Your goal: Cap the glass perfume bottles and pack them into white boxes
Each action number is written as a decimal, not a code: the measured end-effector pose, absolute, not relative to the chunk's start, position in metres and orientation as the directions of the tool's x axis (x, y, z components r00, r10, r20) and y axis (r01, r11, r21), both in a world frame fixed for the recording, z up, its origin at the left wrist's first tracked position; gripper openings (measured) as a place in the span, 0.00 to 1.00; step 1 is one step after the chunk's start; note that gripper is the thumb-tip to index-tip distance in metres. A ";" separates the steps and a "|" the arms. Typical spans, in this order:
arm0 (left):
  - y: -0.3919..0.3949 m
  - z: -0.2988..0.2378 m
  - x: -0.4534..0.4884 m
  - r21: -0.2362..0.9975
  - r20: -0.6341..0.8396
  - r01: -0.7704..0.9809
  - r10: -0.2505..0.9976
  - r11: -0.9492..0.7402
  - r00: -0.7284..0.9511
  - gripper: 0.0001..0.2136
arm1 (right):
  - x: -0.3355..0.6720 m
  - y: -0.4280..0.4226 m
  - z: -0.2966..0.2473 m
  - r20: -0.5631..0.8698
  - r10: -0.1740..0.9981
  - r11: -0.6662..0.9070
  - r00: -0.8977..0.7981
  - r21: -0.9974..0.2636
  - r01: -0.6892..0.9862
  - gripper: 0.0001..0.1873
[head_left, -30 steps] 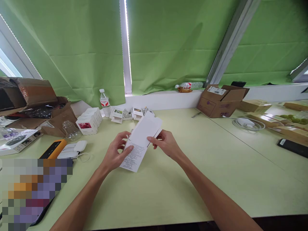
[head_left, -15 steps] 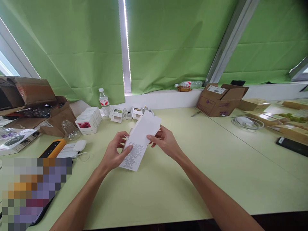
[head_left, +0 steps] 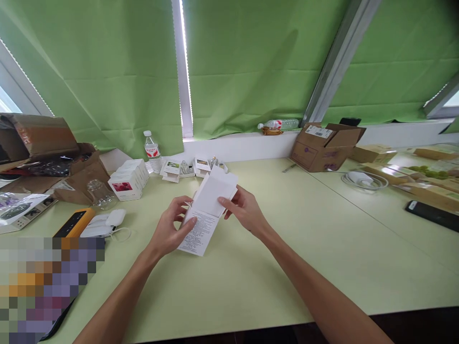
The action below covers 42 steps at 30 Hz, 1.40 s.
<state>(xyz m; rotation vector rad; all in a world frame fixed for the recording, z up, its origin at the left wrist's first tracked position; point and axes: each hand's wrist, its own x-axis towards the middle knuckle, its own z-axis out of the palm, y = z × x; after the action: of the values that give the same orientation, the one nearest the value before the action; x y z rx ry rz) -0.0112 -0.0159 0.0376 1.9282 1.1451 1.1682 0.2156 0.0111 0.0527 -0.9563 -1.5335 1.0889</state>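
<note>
Above the middle of the table I hold a white paper carton (head_left: 202, 222), tilted with its top leaning right. Small dark print covers its lower panel, and its upper part is a plain white flap (head_left: 218, 184). My left hand (head_left: 175, 224) grips the carton's left edge, thumb on the printed face and fingers behind. From the right, my right hand (head_left: 244, 208) pinches the upper part near the fold, with its thumb on the front. The fingers behind the carton are partly hidden. Beyond it stand several small open white boxes (head_left: 172, 168) with little glass bottles.
To the left are a stack of white boxes (head_left: 125, 184), a clear jar (head_left: 99, 195), a water bottle (head_left: 152, 152), an orange-edged device (head_left: 74, 223) and opened cardboard (head_left: 46, 138). A brown carton (head_left: 324, 148), a coiled white cable (head_left: 364, 180) and a black object (head_left: 433, 216) lie right.
The carton's upper flap has bent slightly at the fold, so a crease line shows above the print. Both hands keep nearly the same hold. The view has shifted slightly.
</note>
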 end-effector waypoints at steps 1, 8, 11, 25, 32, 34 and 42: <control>-0.016 0.038 -0.011 0.817 0.380 0.365 0.893 -0.446 0.241 0.16 | 0.216 0.011 0.053 0.274 0.943 0.288 -0.191 -0.956 0.048 0.20; -0.016 0.038 -0.009 0.806 0.385 0.385 0.892 -0.450 0.236 0.18 | 0.216 0.011 0.052 0.265 0.939 0.282 -0.221 -0.958 0.051 0.21; -0.016 0.038 -0.009 0.808 0.381 0.388 0.895 -0.444 0.230 0.17 | 0.215 0.012 0.051 0.296 0.933 0.310 -0.207 -0.950 0.039 0.19; -0.016 0.039 -0.007 0.809 0.377 0.403 0.904 -0.427 0.202 0.16 | 0.217 0.011 0.056 0.387 0.907 0.394 -0.168 -0.919 0.005 0.14; -0.017 0.039 -0.006 0.817 0.361 0.415 0.916 -0.401 0.175 0.17 | 0.217 0.011 0.058 0.410 0.895 0.413 -0.176 -0.911 -0.021 0.11; -0.017 0.039 -0.006 0.817 0.363 0.413 0.916 -0.402 0.172 0.17 | 0.217 0.011 0.057 0.413 0.894 0.416 -0.174 -0.909 -0.019 0.11; -0.018 0.038 -0.005 0.817 0.384 0.391 0.906 -0.423 0.178 0.17 | 0.216 0.010 0.055 0.392 0.878 0.440 -0.277 -0.887 0.139 0.13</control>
<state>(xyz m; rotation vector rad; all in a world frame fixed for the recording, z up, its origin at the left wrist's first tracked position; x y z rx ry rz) -0.0049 -0.0184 0.0381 1.9053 1.2178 1.2073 0.2156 0.0099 0.0548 -0.8861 -1.7082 0.9397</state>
